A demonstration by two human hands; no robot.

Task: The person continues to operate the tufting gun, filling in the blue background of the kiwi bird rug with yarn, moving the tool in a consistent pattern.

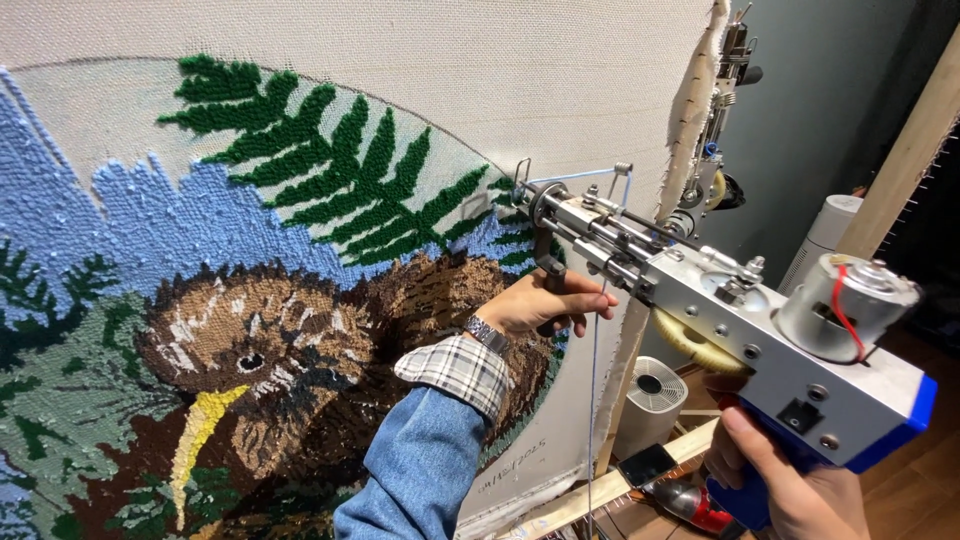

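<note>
Both grips are closed on one tool: the left hand (540, 303) wraps its fingers round the dark front handle (549, 262) of a tufting gun (700, 300), and the right hand (790, 480) clasps the blue rear handle (745, 500) at the lower right. The gun is silver and blue, with a round grey motor (845, 305) on top and a yellow gear (690, 345) on its side; its needle end (522, 190) sits against the stretched cloth (450, 60), at the right edge of the tufted picture. A light blue yarn (598, 400) runs through the gun's front guide and hangs straight down beside the left hand. That hand's arm wears a wristwatch (487, 335), a plaid cuff and a denim sleeve (415, 470). The cloth shows a brown bird with a yellow beak (200, 425), green fern fronds (340, 170) and blue sky. Behind the frame stand a white cylindrical appliance (650, 400) and a red tool (690, 505) on the floor.
</note>
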